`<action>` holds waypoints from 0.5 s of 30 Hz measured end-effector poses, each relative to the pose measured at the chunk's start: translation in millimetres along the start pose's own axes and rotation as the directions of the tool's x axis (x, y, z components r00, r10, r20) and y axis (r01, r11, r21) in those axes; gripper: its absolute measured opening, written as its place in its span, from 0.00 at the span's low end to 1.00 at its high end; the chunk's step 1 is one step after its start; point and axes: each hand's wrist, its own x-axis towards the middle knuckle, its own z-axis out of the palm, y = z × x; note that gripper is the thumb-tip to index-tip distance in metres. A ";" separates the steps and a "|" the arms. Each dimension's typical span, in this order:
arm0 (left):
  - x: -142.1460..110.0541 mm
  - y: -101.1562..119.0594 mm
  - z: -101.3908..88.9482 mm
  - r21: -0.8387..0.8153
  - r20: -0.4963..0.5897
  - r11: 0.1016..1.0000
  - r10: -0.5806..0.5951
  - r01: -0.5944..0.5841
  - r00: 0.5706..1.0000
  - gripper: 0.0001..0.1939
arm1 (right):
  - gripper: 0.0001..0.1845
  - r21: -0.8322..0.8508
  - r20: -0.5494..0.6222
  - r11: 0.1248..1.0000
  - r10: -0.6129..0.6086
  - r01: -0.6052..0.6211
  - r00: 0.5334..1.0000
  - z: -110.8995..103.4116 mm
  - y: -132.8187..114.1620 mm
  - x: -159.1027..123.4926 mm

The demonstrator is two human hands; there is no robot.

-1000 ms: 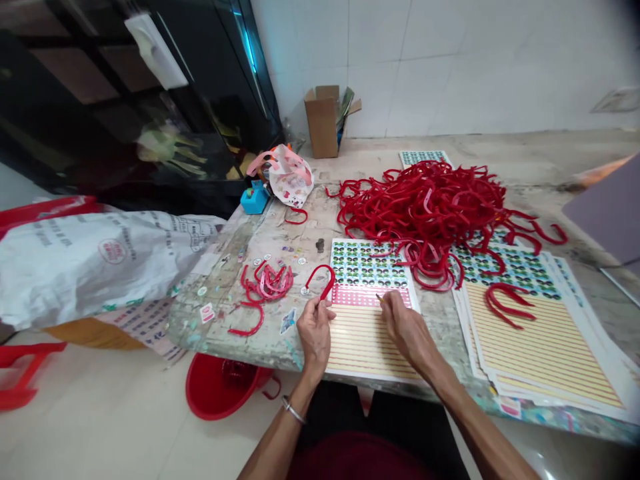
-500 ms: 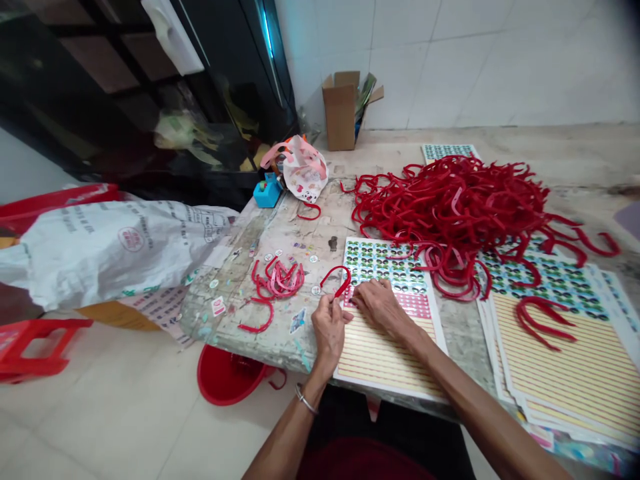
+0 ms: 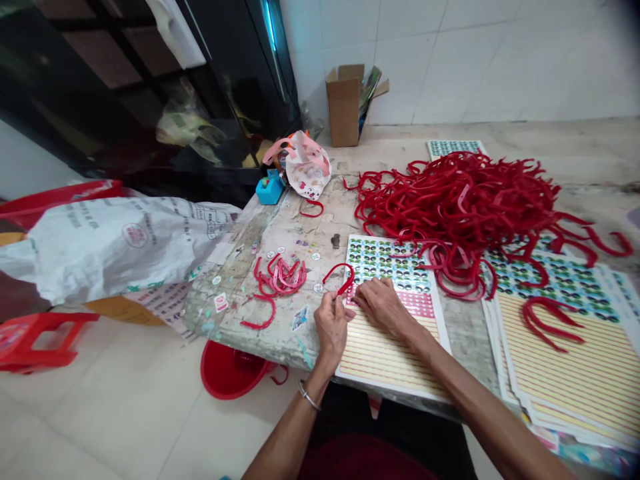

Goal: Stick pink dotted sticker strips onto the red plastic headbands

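Cannot be made out as any word, brand or number: too blurred in the dark characters and round red mark (image 3: 135,235) on the white sack (image 3: 100,263) and on the printed paper (image 3: 167,308) beneath, too small on the round stickers (image 3: 318,288) on the table (image 3: 327,223).

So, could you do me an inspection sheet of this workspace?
Surface: worn tabletop, stained, with stray stickers.
Work items: big heap of red curved strips; smaller cluster to the left; printed sheet in front; overlapping sheets on the right.
Clutter: open cardboard box, blue tape dispenser, patterned bag.
Hands: left hand pinches one red strip; right hand is over the printed sheet, fingertips hard to make out.
Cables: nothing clearly seen.
Surroundings: tiled wall, printed white sack, red bucket below the table edge.
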 end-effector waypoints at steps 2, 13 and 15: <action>0.0 0.3 0.1 -0.001 -0.001 1.000 0.005 -0.005 1.000 0.09 | 0.10 0.003 -0.004 1.000 0.000 0.000 1.000 -0.1 -0.4 -0.2; 0.6 -0.5 1.8 0.016 0.009 1.000 0.006 -0.006 1.000 0.08 | 0.07 0.121 -0.003 0.992 -0.036 0.036 0.999 2.3 2.1 4.9; 0.7 -0.9 2.0 0.020 0.011 1.000 0.010 -0.011 1.000 0.08 | 0.05 0.169 -0.015 0.985 -0.033 0.035 0.999 3.4 2.0 5.8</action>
